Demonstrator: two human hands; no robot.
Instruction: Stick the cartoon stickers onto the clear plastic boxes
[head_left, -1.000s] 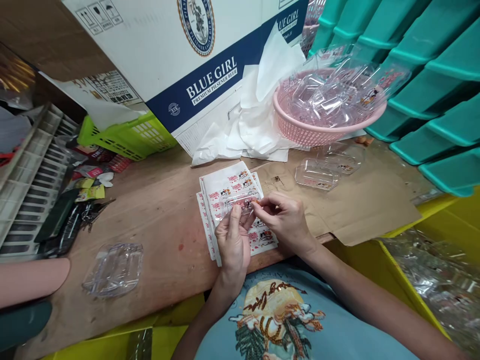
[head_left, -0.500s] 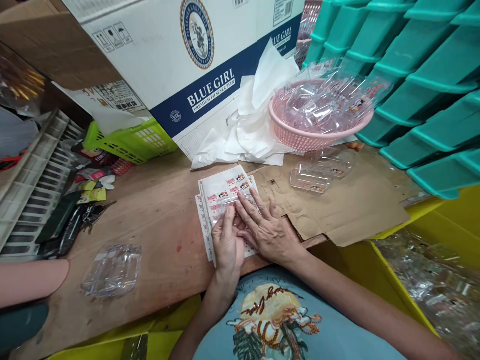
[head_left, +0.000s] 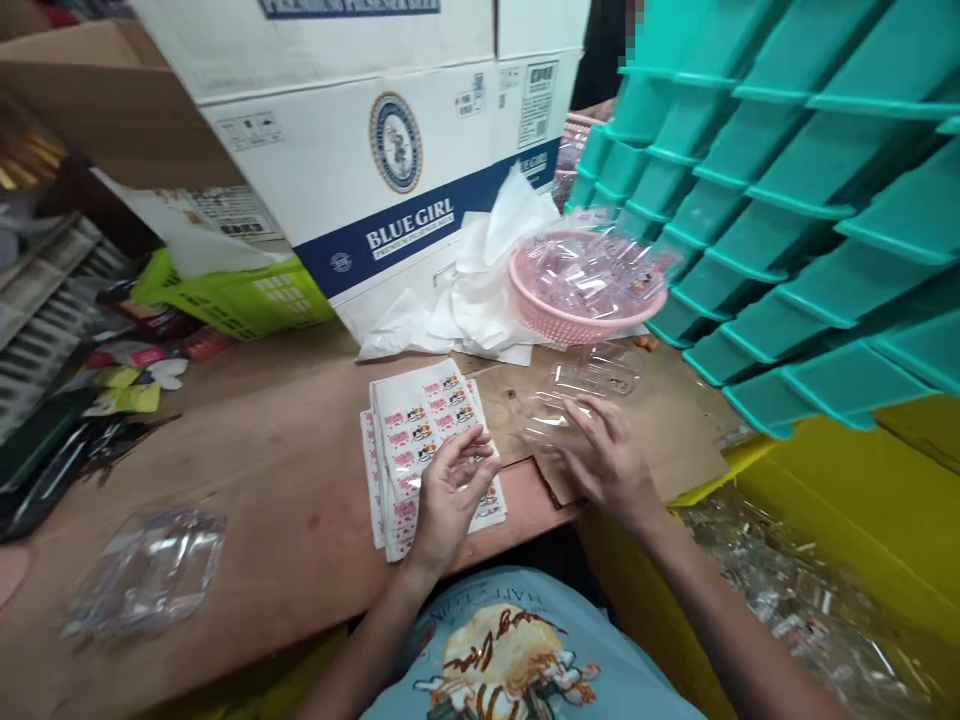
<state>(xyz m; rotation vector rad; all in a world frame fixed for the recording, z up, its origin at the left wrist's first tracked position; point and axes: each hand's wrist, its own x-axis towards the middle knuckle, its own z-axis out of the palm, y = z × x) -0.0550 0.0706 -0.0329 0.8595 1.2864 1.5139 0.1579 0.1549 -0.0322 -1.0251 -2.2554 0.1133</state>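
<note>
A stack of white sticker sheets (head_left: pixel 405 400) with pink lettering and small cartoon animals lies on the wooden table in front of me. Over its right part is my left hand (head_left: pixel 450 490), fingers loosely curved and apart, with nothing visible in it. To the right, my right hand (head_left: pixel 611 465) has its thumb and fingers on a clear plastic piece (head_left: pixel 551 422), low above the cardboard. Just behind that piece, more clear plastic pieces (head_left: pixel 611 372) lie on the cardboard, one with a cartoon sticker.
Behind stand a pink basket (head_left: pixel 581 328) heaped with clear plastic pieces, crumpled white paper (head_left: pixel 480 310) and a beer carton (head_left: pixel 315 190). Stacked teal bins (head_left: pixel 795 200) rise at right above a yellow container (head_left: pixel 840 500). Clear plastic pieces (head_left: pixel 157 565) lie at left, near a green basket (head_left: pixel 255 295).
My hands have moved apart. The right hand went from the sticker sheets to the right, with a clear plastic piece at its fingers; the left stayed over the sheets and loosened. The view shifted.
</note>
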